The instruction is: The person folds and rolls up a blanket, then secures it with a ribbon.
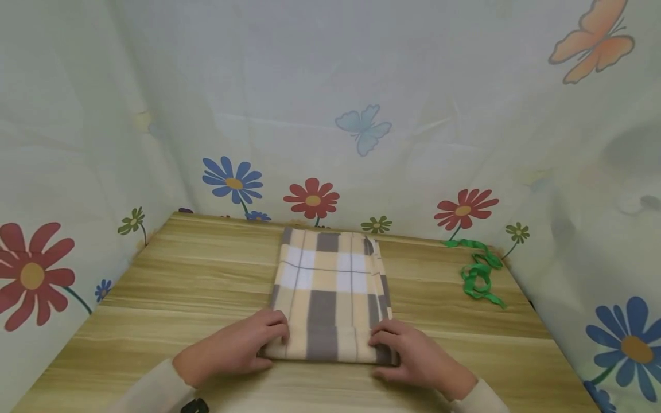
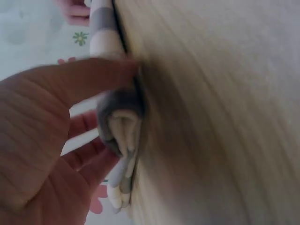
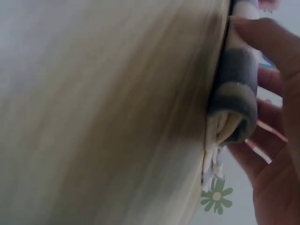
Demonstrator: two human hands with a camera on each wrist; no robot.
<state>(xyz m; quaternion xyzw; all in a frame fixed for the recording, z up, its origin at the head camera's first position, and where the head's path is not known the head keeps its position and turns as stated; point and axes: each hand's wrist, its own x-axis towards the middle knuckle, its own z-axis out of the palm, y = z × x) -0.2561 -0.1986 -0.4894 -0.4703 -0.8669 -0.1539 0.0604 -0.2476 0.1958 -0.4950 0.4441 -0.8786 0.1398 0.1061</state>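
A folded checked blanket [image 1: 324,298] in cream, white and grey lies flat on the wooden table [image 1: 206,269]. My left hand [image 1: 245,343] grips its near left corner, thumb at the front edge and fingers over the top. At the near right corner my right hand [image 1: 415,354] does the same. The left wrist view shows the blanket's rolled-over end [image 2: 123,126] between thumb and fingers. In the right wrist view, the fold [image 3: 233,112] lies between the right thumb and curled fingers, its layers visible at the side.
A curly green ribbon [image 1: 477,278] lies at the table's far right. Behind and beside the table hangs a pale curtain [image 1: 289,69] printed with flowers and butterflies. A small black object [image 1: 195,406] shows by the left sleeve [image 1: 155,390].
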